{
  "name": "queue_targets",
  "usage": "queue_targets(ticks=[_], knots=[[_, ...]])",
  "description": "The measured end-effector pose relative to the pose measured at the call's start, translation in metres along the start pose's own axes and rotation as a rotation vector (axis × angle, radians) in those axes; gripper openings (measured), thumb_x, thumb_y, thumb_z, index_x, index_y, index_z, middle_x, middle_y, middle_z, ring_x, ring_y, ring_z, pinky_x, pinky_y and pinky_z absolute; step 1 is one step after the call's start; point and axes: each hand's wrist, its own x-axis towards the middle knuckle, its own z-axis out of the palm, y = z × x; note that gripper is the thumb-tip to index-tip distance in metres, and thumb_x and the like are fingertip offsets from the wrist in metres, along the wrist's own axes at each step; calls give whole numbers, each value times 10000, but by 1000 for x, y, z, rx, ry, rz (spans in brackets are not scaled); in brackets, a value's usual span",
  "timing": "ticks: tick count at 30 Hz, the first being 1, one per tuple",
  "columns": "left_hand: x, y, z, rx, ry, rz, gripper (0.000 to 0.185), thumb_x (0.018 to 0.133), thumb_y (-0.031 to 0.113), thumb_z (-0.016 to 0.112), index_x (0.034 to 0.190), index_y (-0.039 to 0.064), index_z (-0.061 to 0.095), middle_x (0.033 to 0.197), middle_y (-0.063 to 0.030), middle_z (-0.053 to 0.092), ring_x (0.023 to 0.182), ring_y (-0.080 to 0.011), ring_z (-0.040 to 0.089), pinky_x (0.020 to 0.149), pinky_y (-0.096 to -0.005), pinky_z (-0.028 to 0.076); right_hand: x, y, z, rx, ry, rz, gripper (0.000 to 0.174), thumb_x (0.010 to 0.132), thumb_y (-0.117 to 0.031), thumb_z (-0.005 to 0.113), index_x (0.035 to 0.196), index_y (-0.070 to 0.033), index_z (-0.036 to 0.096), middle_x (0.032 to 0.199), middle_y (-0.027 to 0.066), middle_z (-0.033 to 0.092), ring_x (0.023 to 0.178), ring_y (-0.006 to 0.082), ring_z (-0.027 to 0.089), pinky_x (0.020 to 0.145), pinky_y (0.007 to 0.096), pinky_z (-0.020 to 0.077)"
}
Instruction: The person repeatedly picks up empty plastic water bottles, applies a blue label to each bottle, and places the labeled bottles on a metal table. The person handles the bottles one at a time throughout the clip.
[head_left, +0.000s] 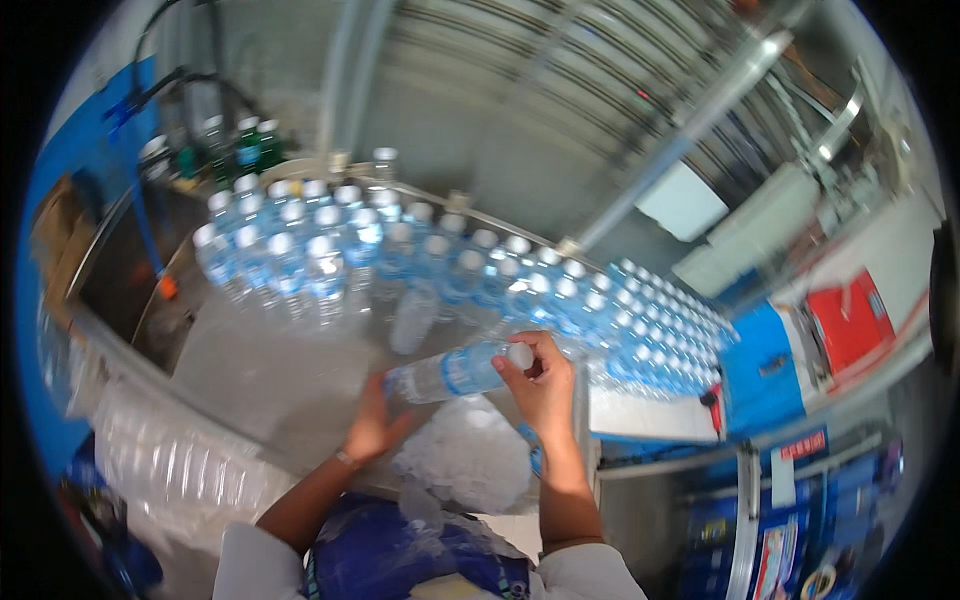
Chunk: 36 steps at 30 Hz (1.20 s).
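A clear plastic bottle (457, 373) with a blue label band and a white cap lies tilted across my view, above a metal work table (277, 375). The fingers and thumb of my right hand (541, 379) close around its capped end. At its base is my left hand (376, 421), blurred, thumb spread away from the bottle; whether it grips the base is unclear. A heap of clear plastic pieces (469, 454), probably wrappers, sits below the bottle, close to my body. Just beyond stands a bottle with a whitish top (415, 319).
Rows of white-capped bottles (326, 270) line the table's back, and more bottles (660, 330) crowd a white surface at right. Left are a metal sink (120, 255) and green bottles (251, 146). Plastic-wrapped packs (180, 457) sit low at left. A red-handled tool (715, 412) lies right.
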Motion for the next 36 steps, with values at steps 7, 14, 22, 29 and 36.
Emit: queue_targets(ticks=[7, 14, 22, 29, 36], knots=[[-2, 33, 4, -218, -11, 22, 232, 938, 103, 501, 1122, -21, 569, 1148, -144, 568, 1030, -241, 555, 856, -302, 437, -48, 58, -126, 283, 459, 63, 241, 788, -122, 809, 961, -47, 660, 742, -65, 550, 636, 11, 444, 537, 183, 349], [-7, 82, 61, -35, -91, 2, 106, 897, 19, 533, 949, -24, 614, 855, -86, 507, 743, -193, 484, 663, -305, 406, -59, 214, -207, -489, 535, 115, 276, 794, -257, 778, 883, -28, 651, 620, 114, 595, 513, 251, 555, 513, 354, 443], [-20, 129, 185, -158, -171, -175, 181, 859, 35, 650, 1036, 7, 624, 804, -76, 594, 688, -140, 575, 635, -275, 470, -29, 321, -194, -454, 313, 10, 309, 818, -271, 753, 952, -36, 605, 661, 139, 614, 574, 322, 596, 537, 399, 454], [-25, 134, 240, -74, -223, -251, 337, 831, 62, 717, 1135, 14, 578, 838, -105, 661, 757, -197, 671, 680, -316, 523, -44, 288, -191, -447, 207, 88, 559, 789, -254, 771, 1239, -46, 513, 1027, 222, 557, 934, 412, 571, 778, 466, 452], [-9, 92, 315, 407, -314, -122, 423, 793, 159, 751, 1099, -59, 557, 915, -175, 632, 834, -321, 668, 704, -412, 541, -67, 271, -170, -314, 183, 123, 740, 745, -121, 771, 1396, -73, 422, 1208, 220, 423, 1109, 387, 491, 936, 453, 418]])
